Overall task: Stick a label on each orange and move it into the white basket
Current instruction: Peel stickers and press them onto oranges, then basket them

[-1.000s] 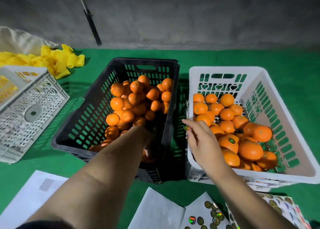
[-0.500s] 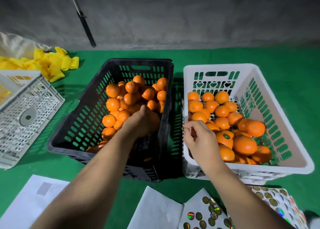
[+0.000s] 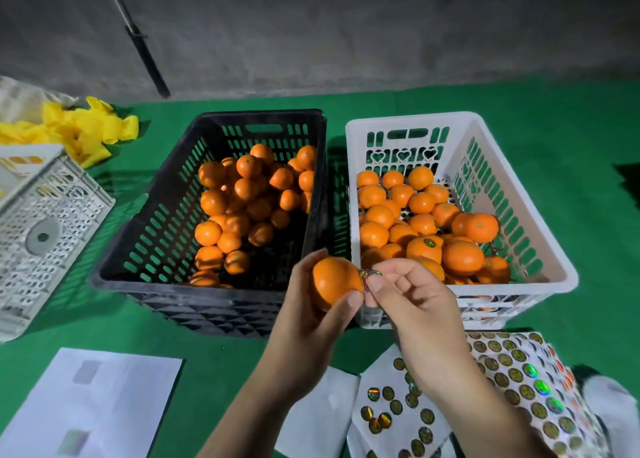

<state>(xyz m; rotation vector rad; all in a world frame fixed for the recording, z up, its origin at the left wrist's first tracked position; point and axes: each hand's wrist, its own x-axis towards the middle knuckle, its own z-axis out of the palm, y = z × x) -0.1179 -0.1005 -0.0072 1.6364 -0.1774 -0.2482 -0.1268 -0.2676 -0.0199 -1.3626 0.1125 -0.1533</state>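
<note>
A green cloth covers the table (image 3: pixel 519 111). On it, in the middle, a black crate (image 3: pixel 145 250) and a white basket (image 3: pixel 519 194) stand side by side, very near, the crate on the left. Both hold oranges. At the left edge lies a grey-white crate (image 3: pixel 52 250), tilted. Behind it there is a heap of yellow pieces (image 3: pixel 86 132). At the near edge a white paper (image 3: pixel 104 405) lies on the left. On the right lie label sheets (image 3: pixel 519 381) with round shiny labels, partly one over the other, just in front of the basket.
</note>
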